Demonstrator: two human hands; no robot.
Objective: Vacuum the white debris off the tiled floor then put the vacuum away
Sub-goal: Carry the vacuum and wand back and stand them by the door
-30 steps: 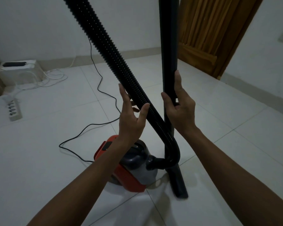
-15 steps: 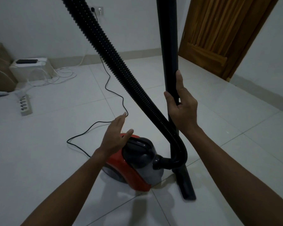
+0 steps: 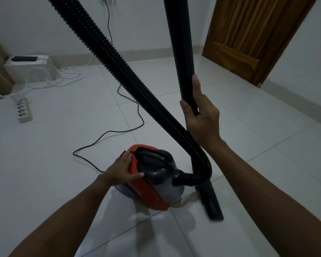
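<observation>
Standing on the pale tiled floor (image 3: 44, 164): a red and dark grey canister vacuum cleaner (image 3: 152, 179). Left hand (image 3: 121, 168) laid flat on its red side, fingers straight, thumb against the dark grey top, gripping nothing. Right hand (image 3: 200, 115) wrapped around the rigid black suction tube (image 3: 182, 52), thumb on the near side, fingers curled behind, holding it upright with its flat nozzle (image 3: 211, 203) on the floor just beside the canister. Rising from the canister's front and out of the top edge: a black ribbed hose (image 3: 107, 52). Trailing from behind the canister to a wall socket: a thin black power cord (image 3: 122, 129). At far left, a white power strip (image 3: 23, 111) and loose white cables (image 3: 63, 78). At upper right, a brown wooden door (image 3: 252, 34).
</observation>
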